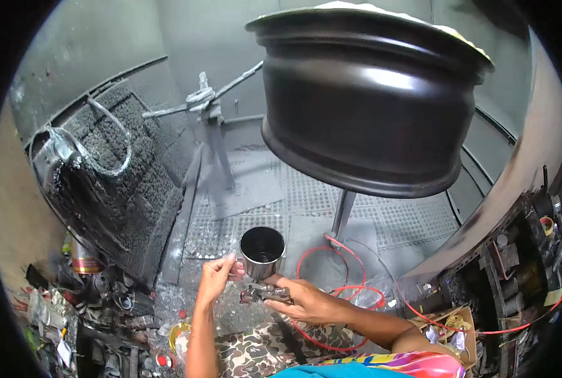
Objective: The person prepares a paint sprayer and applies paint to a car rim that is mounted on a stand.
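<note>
Black paint fills the open cup point(262, 251) of my spray gun point(265, 293), below the black wheel rim point(369, 94). My left hand point(216, 277) pinches the cup steady; my right hand point(303, 301) closes around the gun body.

One black wheel rim point(369, 94) sits on one stand point(342, 214). One spray gun point(265, 293) carries one open metal cup point(262, 251), and two hands, the left hand point(215, 277) and the right hand point(303, 301), are on it. One red hose point(331, 271) coils on the floor, and one paint-crusted second stand point(208, 126) rises behind.
</note>
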A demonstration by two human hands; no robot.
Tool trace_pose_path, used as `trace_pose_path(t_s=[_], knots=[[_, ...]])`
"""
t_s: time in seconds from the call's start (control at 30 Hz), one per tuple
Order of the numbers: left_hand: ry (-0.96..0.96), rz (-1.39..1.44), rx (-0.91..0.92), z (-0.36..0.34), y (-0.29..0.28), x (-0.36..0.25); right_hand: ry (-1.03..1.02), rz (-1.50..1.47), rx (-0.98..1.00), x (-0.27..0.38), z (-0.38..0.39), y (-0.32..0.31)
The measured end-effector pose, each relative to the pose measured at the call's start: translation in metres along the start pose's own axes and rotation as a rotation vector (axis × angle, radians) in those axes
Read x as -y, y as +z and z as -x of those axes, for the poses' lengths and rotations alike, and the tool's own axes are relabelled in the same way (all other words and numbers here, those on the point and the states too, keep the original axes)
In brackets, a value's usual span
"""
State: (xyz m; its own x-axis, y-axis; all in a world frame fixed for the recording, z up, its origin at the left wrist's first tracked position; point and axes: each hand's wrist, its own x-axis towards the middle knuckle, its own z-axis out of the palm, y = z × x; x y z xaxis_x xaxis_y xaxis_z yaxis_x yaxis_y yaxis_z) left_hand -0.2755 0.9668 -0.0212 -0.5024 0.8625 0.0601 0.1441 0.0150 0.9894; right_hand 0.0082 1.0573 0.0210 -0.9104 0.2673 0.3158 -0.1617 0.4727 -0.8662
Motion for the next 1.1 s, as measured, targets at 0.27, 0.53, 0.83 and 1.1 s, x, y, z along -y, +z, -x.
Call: trace_pose_path(t_s=[0.27, 0.53, 0.83, 1.1], knots=[[0.011, -0.488, 0.330, -0.043, -0.049, -0.035, -0.171, -0.049, -0.056, 0.002, -0.032, 0.000], [-0.103, -0.748, 0.518, -0.095, -0.136, 0.082, 0.011, -0.016, -0.002, -0.012, -0.118, 0.021], [-0.289, -0.634, 0.630, -0.230, -0.215, 0.093, 0.068, 0.061, 0.151, -0.021, -0.225, 0.029], [-0.006, -0.562, 0.296, -0.258, -0.337, -0.067, 0.082, 0.018, -0.008, 0.037, -0.238, 0.051]])
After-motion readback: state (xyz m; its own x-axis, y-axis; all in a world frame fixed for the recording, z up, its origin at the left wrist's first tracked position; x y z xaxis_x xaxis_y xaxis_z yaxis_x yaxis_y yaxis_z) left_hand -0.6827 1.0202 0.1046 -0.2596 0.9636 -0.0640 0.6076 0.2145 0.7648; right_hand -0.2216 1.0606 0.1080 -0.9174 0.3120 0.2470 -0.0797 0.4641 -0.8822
